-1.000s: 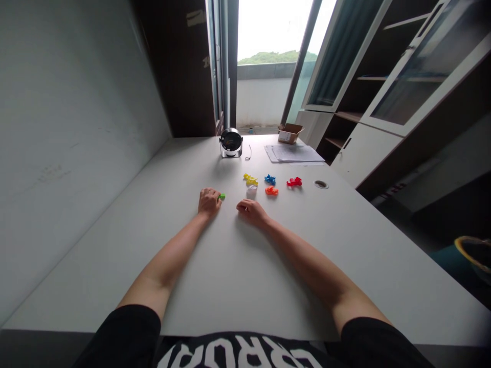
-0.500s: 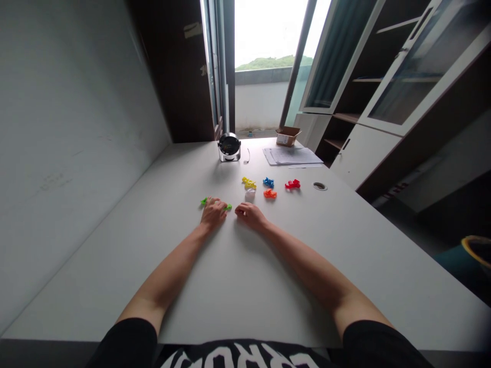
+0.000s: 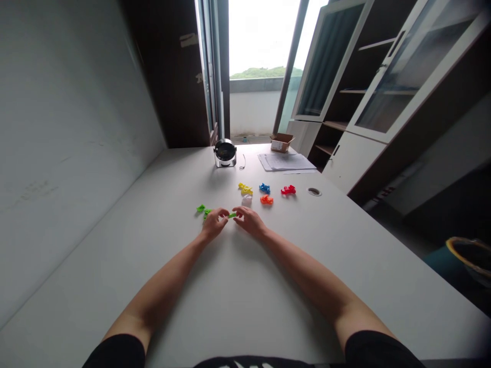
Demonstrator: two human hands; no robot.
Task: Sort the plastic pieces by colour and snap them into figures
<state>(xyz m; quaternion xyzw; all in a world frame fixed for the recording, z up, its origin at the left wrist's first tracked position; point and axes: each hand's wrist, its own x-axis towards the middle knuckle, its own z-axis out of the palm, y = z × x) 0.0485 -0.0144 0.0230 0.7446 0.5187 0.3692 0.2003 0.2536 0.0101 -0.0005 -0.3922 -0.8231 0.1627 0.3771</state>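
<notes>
My left hand [image 3: 215,223] and my right hand [image 3: 247,220] meet over the white table [image 3: 245,286], both pinching a small green plastic piece [image 3: 232,215] between their fingertips. Two more green pieces [image 3: 203,209] lie loose just left of my left hand. Beyond my right hand sit a white piece [image 3: 246,201], a yellow cluster [image 3: 245,189], a blue cluster [image 3: 264,188], an orange cluster [image 3: 266,200] and a red cluster [image 3: 288,190].
A small round fan [image 3: 225,153] stands at the table's far end, with a stack of papers [image 3: 286,161] and a small cardboard box [image 3: 281,142] to its right. A cable hole [image 3: 314,191] lies near the right edge. Cabinets stand to the right.
My left hand slid right and towards me, leaving green pieces on the table. My right hand closed in, and both now pinch one green piece.
</notes>
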